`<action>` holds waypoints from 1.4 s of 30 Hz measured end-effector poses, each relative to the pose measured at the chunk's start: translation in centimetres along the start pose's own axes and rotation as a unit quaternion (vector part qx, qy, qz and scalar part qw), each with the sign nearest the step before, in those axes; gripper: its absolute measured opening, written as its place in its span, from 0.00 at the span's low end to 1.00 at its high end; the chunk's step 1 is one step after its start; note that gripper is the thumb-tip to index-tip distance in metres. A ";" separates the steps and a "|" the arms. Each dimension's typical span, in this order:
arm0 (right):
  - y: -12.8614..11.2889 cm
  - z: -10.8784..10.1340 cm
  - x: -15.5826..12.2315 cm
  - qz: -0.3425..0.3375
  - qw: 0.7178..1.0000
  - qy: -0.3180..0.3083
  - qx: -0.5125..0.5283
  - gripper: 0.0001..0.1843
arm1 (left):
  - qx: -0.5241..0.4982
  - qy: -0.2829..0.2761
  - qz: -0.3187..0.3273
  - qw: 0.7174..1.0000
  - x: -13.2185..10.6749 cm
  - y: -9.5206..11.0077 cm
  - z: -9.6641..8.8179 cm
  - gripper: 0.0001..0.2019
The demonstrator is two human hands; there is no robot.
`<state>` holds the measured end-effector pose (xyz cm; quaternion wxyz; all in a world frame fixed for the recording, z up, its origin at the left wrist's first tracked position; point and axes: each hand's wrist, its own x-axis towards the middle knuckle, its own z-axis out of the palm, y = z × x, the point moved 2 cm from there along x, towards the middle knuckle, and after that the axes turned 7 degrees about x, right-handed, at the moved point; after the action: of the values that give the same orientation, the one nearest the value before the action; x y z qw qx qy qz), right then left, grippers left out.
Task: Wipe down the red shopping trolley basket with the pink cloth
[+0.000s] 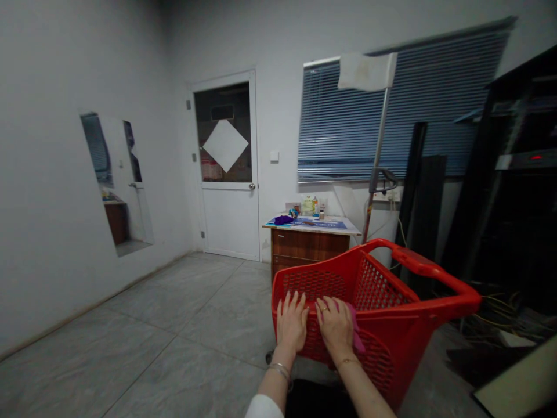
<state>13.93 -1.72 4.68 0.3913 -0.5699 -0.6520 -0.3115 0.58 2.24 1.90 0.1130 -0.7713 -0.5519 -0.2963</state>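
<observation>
A red plastic shopping cart [413, 334] with perforated sides stands right in front of me. My left hand [292, 322] lies over its near rim, fingers stretched forward and slightly apart, holding nothing. Beside it, my right hand [336, 325] rests on the same rim with its fingers bent over a pink cloth [357, 331]. Part of that cloth hangs down outside the cart; the rest is hidden beneath the hand.
Behind the cart stands a brown cabinet [311, 244] with a purple cloth [284, 220] and small bottles on top. A white door [230, 220] is at the back, a mirror [122, 191] on the left wall. Cables [500, 307] and a dark rack [522, 220] occupy the right.
</observation>
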 end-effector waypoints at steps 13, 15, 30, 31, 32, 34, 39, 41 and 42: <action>13.3 -6.1 1.1 -0.033 0.995 0.002 -0.090 0.13 | -0.022 0.002 -0.004 1.000 0.1 0.1 -0.4 0.21; 13.3 -5.8 0.8 -0.025 0.995 0.016 -0.091 0.13 | -0.016 0.003 -0.004 1.000 0.1 0.2 -0.3 0.21; 1.2 -0.6 0.1 -0.035 0.999 -0.002 0.017 0.13 | -0.004 0.007 0.014 1.000 0.0 -0.4 0.1 0.21; 2.5 -1.2 0.2 -0.041 0.999 -0.007 0.009 0.13 | -0.007 0.007 0.014 1.000 0.0 -0.4 0.1 0.21; 4.0 -1.8 0.3 -0.043 0.999 -0.009 -0.003 0.13 | -0.009 0.008 0.012 1.000 0.0 -0.4 0.1 0.21; 7.6 -3.3 0.6 -0.044 0.999 -0.004 -0.032 0.12 | -0.010 0.008 0.008 1.000 0.0 -0.3 0.0 0.21; 14.1 -5.7 1.0 -0.029 0.996 0.032 -0.078 0.13 | -0.009 0.010 0.005 1.000 0.0 0.1 -0.1 0.21; 14.0 -5.5 0.7 -0.015 0.995 0.050 -0.083 0.13 | -0.008 0.011 0.003 1.000 0.0 0.3 -0.1 0.21; 13.4 -5.0 0.5 -0.008 0.995 0.056 -0.083 0.13 | -0.008 0.012 0.003 1.000 0.0 0.3 -0.1 0.21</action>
<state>27.88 -3.68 7.09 0.3765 -0.5766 -0.6056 -0.3989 0.84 2.04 2.04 0.1143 -0.7699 -0.5463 -0.3094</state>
